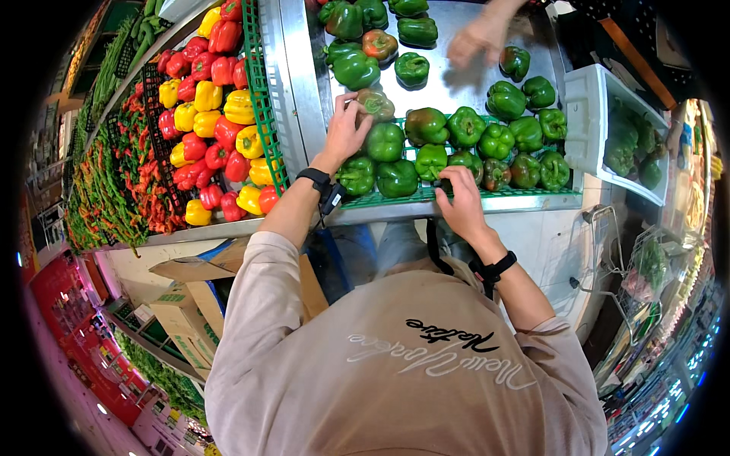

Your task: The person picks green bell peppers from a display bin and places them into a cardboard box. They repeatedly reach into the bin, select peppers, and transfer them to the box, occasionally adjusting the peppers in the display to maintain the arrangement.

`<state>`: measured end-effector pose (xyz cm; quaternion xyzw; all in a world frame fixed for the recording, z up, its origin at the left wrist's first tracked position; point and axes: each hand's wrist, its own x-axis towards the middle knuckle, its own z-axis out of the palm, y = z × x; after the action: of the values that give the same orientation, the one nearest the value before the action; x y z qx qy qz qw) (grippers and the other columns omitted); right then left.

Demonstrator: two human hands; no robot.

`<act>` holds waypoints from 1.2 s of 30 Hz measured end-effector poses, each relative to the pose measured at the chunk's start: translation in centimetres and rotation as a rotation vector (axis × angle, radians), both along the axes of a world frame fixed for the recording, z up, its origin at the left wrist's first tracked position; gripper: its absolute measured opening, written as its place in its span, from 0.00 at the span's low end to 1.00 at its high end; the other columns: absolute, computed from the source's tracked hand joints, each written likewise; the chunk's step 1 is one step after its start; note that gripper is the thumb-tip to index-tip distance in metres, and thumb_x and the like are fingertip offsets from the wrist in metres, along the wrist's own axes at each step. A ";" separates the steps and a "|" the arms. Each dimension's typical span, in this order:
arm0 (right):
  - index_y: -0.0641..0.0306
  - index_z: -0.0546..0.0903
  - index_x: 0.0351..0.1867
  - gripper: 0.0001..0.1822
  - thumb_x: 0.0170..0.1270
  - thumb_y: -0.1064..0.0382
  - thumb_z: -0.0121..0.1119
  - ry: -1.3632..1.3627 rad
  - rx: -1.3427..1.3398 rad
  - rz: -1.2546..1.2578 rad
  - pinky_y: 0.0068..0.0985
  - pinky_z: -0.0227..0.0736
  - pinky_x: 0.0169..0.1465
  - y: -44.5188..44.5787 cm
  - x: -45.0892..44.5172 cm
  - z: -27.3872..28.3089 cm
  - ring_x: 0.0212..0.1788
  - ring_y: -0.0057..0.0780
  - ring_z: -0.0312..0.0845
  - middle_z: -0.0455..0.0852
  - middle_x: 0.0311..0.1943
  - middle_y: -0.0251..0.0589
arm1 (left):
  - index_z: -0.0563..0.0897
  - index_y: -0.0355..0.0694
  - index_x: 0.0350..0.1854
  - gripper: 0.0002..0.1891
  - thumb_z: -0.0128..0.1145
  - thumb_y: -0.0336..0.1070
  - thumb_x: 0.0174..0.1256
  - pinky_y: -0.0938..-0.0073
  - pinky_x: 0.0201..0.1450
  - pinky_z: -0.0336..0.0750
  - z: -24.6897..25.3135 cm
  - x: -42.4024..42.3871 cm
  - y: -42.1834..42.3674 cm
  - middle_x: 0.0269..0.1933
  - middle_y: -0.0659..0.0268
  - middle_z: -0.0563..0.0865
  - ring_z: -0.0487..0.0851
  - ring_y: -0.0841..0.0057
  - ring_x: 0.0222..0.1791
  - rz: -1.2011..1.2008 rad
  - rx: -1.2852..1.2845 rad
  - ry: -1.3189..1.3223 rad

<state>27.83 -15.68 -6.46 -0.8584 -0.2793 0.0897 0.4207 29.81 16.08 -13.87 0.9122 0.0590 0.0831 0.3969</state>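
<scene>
My left hand [347, 130] has its fingers around a green bell pepper with a reddish tinge [377, 105], above the left end of the green plastic grating [410, 153]. Just below that pepper sits a plain green bell pepper [385, 142]. At the front of the grating, my right hand [463, 199] curls its fingers down by a dark green bell pepper [465, 162] and a brighter green one [431, 162]. Its fingertips partly hide what lies under them, so a grip there is unclear. Rows of green bell peppers [526, 133] fill the grating's right half.
Another person's hand [479, 40], blurred, reaches over the metal tray [393, 94] at the back. On the right tilts a white foam box [583, 122] holding green peppers. Red and yellow bell peppers [208, 96] lie left behind a green divider [263, 108]. A wire cart [619, 268] stands right.
</scene>
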 end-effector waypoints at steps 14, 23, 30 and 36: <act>0.69 0.71 0.66 0.35 0.57 0.61 0.70 -0.193 -0.346 0.022 0.46 0.72 0.66 12.6 18.0 -4.8 0.62 0.58 0.73 0.77 0.60 0.59 | 0.68 0.33 0.62 0.29 0.67 0.33 0.61 0.51 0.74 0.63 -2.4 0.1 -0.4 0.69 0.39 0.64 0.66 0.40 0.70 0.146 -0.008 -0.075; 0.71 0.71 0.57 0.39 0.52 0.48 0.78 0.025 -0.573 -0.086 0.46 0.78 0.62 16.0 21.1 -8.9 0.63 0.56 0.75 0.76 0.58 0.59 | 0.63 0.33 0.69 0.41 0.72 0.40 0.58 0.44 0.75 0.57 0.0 3.1 1.0 0.71 0.37 0.63 0.61 0.40 0.73 0.262 0.004 -0.129; 0.71 0.68 0.60 0.38 0.53 0.57 0.77 0.005 -0.595 0.099 0.46 0.80 0.59 14.9 16.6 -6.9 0.59 0.57 0.77 0.78 0.55 0.59 | 0.66 0.42 0.75 0.48 0.77 0.50 0.53 0.48 0.73 0.68 0.9 8.3 3.4 0.77 0.37 0.59 0.66 0.38 0.72 0.089 0.176 0.105; 0.74 0.66 0.65 0.39 0.57 0.57 0.71 -0.061 -0.611 0.164 0.46 0.68 0.69 13.6 16.1 -7.0 0.67 0.57 0.69 0.74 0.62 0.61 | 0.70 0.45 0.71 0.48 0.83 0.42 0.45 0.54 0.67 0.76 0.5 10.1 3.6 0.66 0.48 0.72 0.76 0.43 0.66 0.150 0.025 0.217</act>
<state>43.91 -2.04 -13.50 -0.9220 -0.3202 0.1774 0.1264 39.87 19.66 -13.34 0.9136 0.1686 0.0141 0.3696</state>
